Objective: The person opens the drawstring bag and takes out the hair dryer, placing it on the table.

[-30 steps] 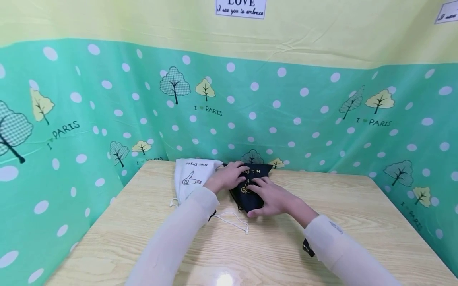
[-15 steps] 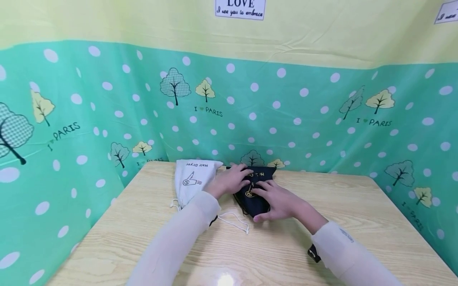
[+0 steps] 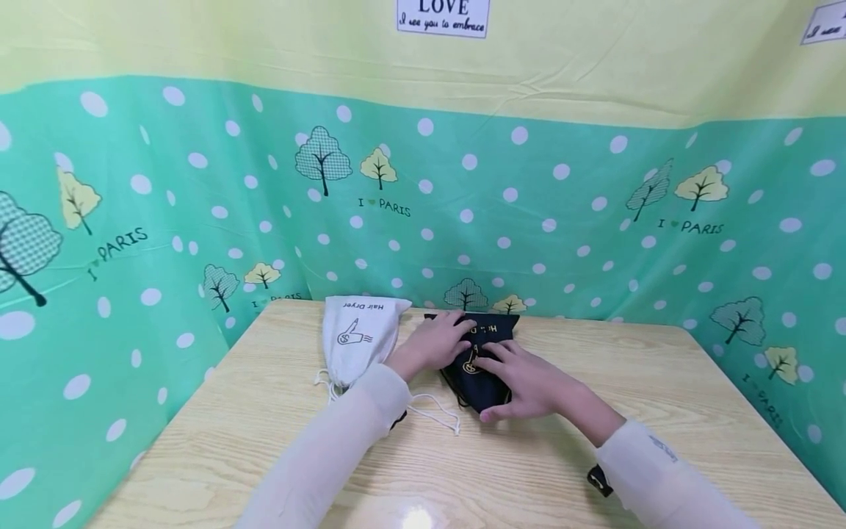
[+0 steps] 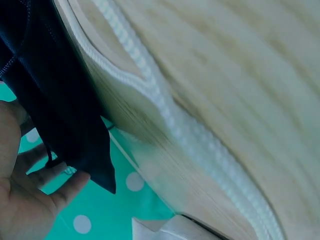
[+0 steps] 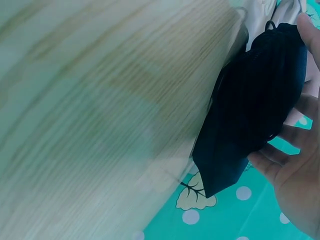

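Observation:
A black drawstring bag (image 3: 485,389) printed "Hair Dryer" lies near the back of the table in the head view. My left hand (image 3: 432,343) rests on its left side, with fingers extended across the top. My right hand (image 3: 529,382) lies on its right side, fingers spread over the printed dryer and thumb at the near end. The left wrist view shows fingertips (image 4: 80,180) touching the black cloth. In the right wrist view, extended fingers lie against the bag (image 5: 250,100). What the bag contains is hidden.
A white "Hair Dryer" drawstring bag (image 3: 360,338) lies to the left, close to my left forearm. Its white cord (image 3: 439,411) trails over the wooden table (image 3: 489,477). A green dotted curtain (image 3: 562,242) hangs right behind the table's back edge.
The black bag has slid right and slightly toward me, and both hands have moved with it. A wider gap now separates it from the white bag, which has stayed in place.

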Tool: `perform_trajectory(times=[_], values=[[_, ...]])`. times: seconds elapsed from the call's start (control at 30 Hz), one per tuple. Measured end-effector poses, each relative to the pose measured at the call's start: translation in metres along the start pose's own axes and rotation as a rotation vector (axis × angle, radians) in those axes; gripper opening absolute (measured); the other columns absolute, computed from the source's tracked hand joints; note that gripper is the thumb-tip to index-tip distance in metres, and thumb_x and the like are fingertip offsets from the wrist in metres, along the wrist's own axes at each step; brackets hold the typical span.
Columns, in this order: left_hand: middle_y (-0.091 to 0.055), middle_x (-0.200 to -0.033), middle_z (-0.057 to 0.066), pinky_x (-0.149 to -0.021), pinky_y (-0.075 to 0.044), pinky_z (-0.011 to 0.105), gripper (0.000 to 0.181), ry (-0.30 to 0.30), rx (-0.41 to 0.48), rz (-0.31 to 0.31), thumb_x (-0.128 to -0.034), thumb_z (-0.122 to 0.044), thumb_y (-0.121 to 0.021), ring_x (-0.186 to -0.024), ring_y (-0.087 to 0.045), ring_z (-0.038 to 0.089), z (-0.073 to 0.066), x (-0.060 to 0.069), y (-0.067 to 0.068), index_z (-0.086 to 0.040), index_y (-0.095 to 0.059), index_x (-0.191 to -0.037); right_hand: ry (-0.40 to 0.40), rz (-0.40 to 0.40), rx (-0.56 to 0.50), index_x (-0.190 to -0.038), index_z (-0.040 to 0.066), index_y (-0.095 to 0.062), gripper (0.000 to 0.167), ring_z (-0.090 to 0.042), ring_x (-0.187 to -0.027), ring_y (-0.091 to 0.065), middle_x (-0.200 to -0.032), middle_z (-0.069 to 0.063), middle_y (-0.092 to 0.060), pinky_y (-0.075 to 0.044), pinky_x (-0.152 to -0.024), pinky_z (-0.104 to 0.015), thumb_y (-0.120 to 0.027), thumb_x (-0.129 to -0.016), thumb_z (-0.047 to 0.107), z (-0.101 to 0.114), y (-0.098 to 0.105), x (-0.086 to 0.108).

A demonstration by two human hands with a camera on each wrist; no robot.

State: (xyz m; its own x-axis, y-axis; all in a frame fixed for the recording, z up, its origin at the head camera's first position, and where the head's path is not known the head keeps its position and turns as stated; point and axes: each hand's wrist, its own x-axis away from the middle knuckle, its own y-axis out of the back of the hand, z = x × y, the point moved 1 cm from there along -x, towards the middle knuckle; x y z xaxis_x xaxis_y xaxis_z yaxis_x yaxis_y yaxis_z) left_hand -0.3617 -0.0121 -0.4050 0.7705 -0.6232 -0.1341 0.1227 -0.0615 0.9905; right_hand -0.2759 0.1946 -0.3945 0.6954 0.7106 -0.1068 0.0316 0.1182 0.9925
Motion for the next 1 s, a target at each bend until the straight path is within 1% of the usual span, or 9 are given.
perform_trajectory(times=[0.1,0.27,0.43,0.63,0.8,1.0], values=[[-0.040,-0.159,0.010,-0.107,-0.046,0.053,0.051,0.002,-0.027,-0.001,-0.1084,-0.042,-0.046,-0.146,-0.039,0.029,-0.006,0.001,0.001,-0.022,-0.044,-0.155,0.000,-0.005,-0.004,-0.150,0.013,-0.051,0.093,-0.038,-0.137,-0.042,-0.153,-0.018,-0.044,-0.046,-0.106,-0.055,-0.071,-0.081,0.072,-0.001,0.000,0.005],[-0.038,-0.160,0.011,-0.106,-0.047,0.054,0.053,-0.002,-0.056,0.008,-0.1086,-0.042,-0.044,-0.147,-0.037,0.029,-0.015,0.003,0.002,-0.021,-0.040,-0.157,-0.002,-0.001,-0.015,-0.148,0.013,-0.052,0.093,-0.038,-0.136,-0.042,-0.153,-0.016,-0.044,-0.046,-0.105,-0.056,-0.072,-0.080,0.073,-0.004,0.001,0.013],[-0.035,-0.160,0.012,-0.108,-0.044,0.054,0.053,-0.005,-0.084,0.012,-0.1088,-0.043,-0.042,-0.147,-0.034,0.030,-0.023,0.003,-0.001,-0.022,-0.038,-0.157,0.008,0.005,-0.020,-0.148,0.012,-0.052,0.093,-0.038,-0.137,-0.042,-0.153,-0.017,-0.044,-0.046,-0.104,-0.057,-0.071,-0.080,0.073,-0.004,0.004,0.021],[-0.033,-0.160,0.013,-0.109,-0.043,0.054,0.055,-0.002,-0.123,0.026,-0.1092,-0.046,-0.037,-0.146,-0.034,0.030,-0.033,0.001,-0.004,-0.022,-0.036,-0.158,-0.014,0.007,-0.066,-0.149,0.015,-0.052,0.093,-0.036,-0.139,-0.040,-0.156,-0.014,-0.041,-0.047,-0.103,-0.057,-0.074,-0.079,0.070,-0.008,0.007,0.035],[-0.033,-0.161,0.012,-0.109,-0.043,0.054,0.054,0.001,-0.124,0.027,-0.1090,-0.047,-0.038,-0.146,-0.033,0.030,-0.039,0.000,-0.004,-0.023,-0.036,-0.158,-0.016,0.002,-0.079,-0.150,0.016,-0.051,0.092,-0.035,-0.139,-0.040,-0.156,-0.013,-0.041,-0.047,-0.103,-0.057,-0.074,-0.079,0.070,-0.010,0.007,0.041],[-0.034,-0.160,0.012,-0.108,-0.044,0.054,0.054,-0.019,-0.110,0.027,-0.1092,-0.046,-0.037,-0.144,-0.036,0.030,-0.045,0.000,-0.005,-0.023,-0.035,-0.158,-0.017,0.004,-0.073,-0.149,0.016,-0.052,0.093,-0.037,-0.139,-0.041,-0.155,-0.014,-0.042,-0.047,-0.101,-0.059,-0.072,-0.079,0.073,-0.009,0.008,0.049]])
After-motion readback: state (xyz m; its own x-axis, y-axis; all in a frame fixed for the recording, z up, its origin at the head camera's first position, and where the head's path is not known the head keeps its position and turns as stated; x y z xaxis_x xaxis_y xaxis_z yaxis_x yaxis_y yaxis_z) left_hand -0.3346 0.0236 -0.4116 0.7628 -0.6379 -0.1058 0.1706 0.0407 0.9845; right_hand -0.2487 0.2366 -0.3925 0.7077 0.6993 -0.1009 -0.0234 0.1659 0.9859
